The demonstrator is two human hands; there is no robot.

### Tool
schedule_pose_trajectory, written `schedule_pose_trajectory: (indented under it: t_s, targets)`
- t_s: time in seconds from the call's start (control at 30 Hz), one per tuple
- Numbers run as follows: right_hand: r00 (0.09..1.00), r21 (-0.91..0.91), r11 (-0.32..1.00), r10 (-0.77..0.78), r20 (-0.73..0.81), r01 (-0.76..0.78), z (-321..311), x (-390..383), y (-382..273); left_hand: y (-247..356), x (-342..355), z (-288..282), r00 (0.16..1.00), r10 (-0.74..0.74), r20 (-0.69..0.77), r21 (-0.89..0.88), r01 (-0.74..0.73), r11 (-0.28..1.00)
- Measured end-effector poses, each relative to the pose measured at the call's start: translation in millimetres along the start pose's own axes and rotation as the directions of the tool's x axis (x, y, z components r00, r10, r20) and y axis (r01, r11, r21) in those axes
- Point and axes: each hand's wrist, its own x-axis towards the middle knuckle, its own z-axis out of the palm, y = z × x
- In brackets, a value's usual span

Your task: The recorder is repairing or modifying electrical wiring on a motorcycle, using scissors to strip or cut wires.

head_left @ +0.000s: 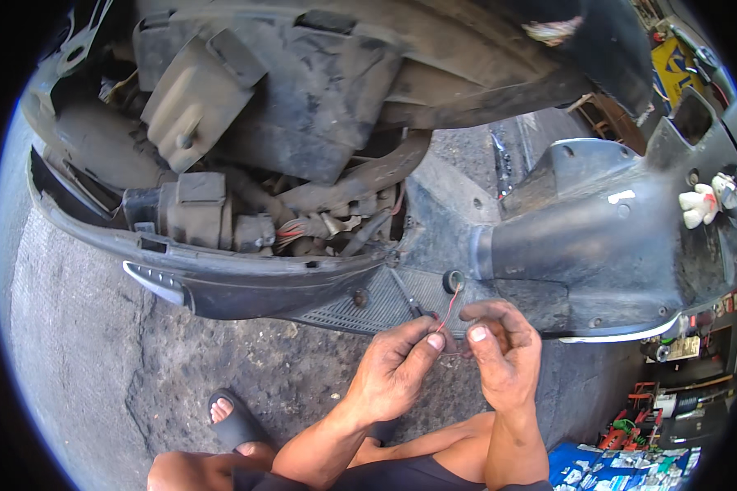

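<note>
While the left hand (395,373) is pinching the red wire (449,308), its long axis is pointing forward to the black roll (445,282), and the right hand (506,360) (whether gripping, I cannot tell) is hovering curled just beside.

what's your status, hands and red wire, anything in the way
Left hand pinching red wire. Right hand curled alongside, grip unclear. Black ring behind wire's tip, hands unobstructed.

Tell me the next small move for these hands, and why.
Perhaps bring the right hand to the raised part of the red wire, to steady it: the left hand pinches it lower down, while the right thumb and forefinger look apart.
</note>
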Motion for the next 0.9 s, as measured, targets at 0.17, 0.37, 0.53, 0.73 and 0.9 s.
schedule_pose_trajectory:
  t_s: [0.17,0.37,0.53,0.73,0.9]
  targets:
    - [0.996,0.271,0.963,-0.029,0.09,0.004,6,7,0,8,-2,5,0.997,-0.052,0.062,0.109,0.045,0.993]
    - [0.991,0.35,0.936,-0.024,0.131,-0.024,3,7,12,5,-1,9,0.999,-0.045,0.007,0.054,0.045,0.998]
    - [0.962,0.405,0.883,0.271,-0.033,-0.235,-13,30,40,6,-11,-7,0.985,-0.158,-0.069,0.168,0.168,0.971]
    - [0.983,-0.649,0.76,0.097,0.159,0.029,-1,39,89,17,-15,-47,0.972,-0.107,-0.209,0.182,0.146,0.972]
    - [0.978,-0.74,0.672,0.149,0.143,0.006,2,35,89,20,-18,-55,0.971,-0.105,-0.217,0.18,0.145,0.973]
